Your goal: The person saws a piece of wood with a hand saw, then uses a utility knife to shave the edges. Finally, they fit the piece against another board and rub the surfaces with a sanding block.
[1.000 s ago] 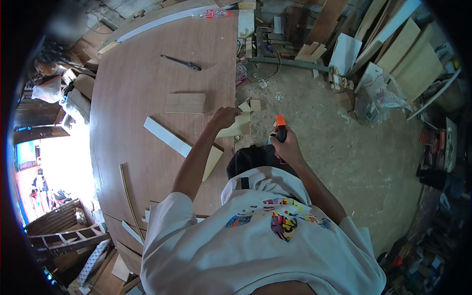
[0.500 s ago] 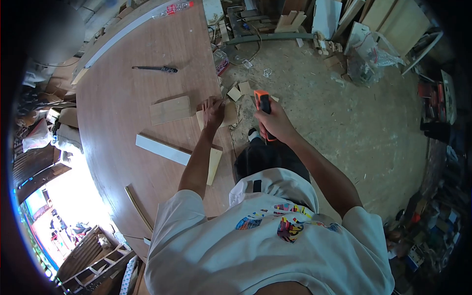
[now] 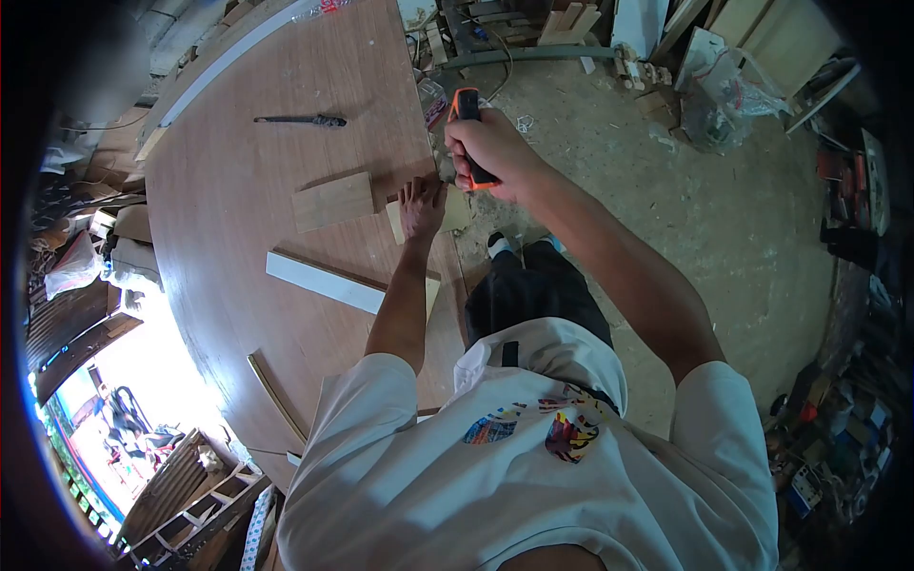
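At the edge of the wooden table [image 3: 228, 190], the left hand [image 3: 421, 211] rests palm down, fingers slightly bent, on a pale wood piece [image 3: 456, 211]. The right hand [image 3: 495, 152] grips an orange-and-black tool [image 3: 468, 138] by its handle, just beside the left. A bare board [image 3: 333, 202] and a white-faced strip [image 3: 324, 281] lie near the left hand.

We can read no text, number or sign anywhere. Toward 11 o'clock, at the top edge, the red label [image 3: 333, 5] on the clear plastic bottle [image 3: 309, 11] is too small for us. Toward 5 o'clock, the colourful print [image 3: 574, 436] on the white shirt [image 3: 524, 500] gives us no legible letters.
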{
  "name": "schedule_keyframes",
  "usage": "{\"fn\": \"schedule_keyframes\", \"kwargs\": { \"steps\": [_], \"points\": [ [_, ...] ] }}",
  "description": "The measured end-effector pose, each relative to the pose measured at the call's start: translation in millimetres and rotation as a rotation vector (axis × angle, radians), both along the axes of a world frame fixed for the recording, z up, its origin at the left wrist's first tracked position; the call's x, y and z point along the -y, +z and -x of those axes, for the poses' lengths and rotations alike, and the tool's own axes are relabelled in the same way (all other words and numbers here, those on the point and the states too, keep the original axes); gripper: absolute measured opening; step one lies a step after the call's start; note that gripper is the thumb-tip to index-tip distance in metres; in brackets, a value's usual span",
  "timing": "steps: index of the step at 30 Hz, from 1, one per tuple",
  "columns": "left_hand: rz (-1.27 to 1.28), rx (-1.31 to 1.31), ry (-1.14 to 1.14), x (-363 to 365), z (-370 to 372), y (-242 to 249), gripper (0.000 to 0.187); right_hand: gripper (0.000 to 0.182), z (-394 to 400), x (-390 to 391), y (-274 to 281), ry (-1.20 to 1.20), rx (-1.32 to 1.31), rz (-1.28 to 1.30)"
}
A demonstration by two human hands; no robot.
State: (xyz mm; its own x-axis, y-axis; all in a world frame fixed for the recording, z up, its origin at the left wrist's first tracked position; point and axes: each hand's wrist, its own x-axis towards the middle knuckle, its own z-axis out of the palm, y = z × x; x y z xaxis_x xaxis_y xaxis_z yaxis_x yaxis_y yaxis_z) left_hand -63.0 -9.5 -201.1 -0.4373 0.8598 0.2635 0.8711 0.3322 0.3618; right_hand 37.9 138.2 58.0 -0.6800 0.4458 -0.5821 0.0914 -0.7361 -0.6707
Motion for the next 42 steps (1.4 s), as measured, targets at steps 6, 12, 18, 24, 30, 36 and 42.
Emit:
{"fn": "schedule_keyframes", "kwargs": {
  "steps": [6, 12, 18, 24, 30, 36, 42],
  "points": [
    [0.027, 0.000, 0.014, 0, 1, -6, 0.023, 0.010, 1, -1, 5, 0.127, 0.056, -0.077],
    [0.000, 0.070, 0.040, -1, -2, -1, 0.023, 0.008, 1, 5, -3, 0.124, 0.129, -0.143],
    [-0.034, 0.081, 0.008, 2, 0, -1, 0.022, 0.009, 7, 11, -6, 0.108, 0.103, -0.076],
    [-0.054, 0.131, 0.041, 2, -2, -2, 0.021, 0.009, 6, 16, 17, 0.140, 0.073, -0.129],
    [-0.116, 0.068, 0.025, 2, 0, -1, 0.018, 0.010, 11, 18, 5, 0.111, 0.038, -0.071],
    [-0.057, 0.154, 0.018, 1, -1, 5, 0.016, 0.009, 3, 19, 3, 0.114, 0.085, -0.034],
    [-0.054, 0.062, 0.018, 1, -3, 9, 0.019, 0.009, 4, 18, -14, 0.128, 0.058, -0.006]
  ]
}}
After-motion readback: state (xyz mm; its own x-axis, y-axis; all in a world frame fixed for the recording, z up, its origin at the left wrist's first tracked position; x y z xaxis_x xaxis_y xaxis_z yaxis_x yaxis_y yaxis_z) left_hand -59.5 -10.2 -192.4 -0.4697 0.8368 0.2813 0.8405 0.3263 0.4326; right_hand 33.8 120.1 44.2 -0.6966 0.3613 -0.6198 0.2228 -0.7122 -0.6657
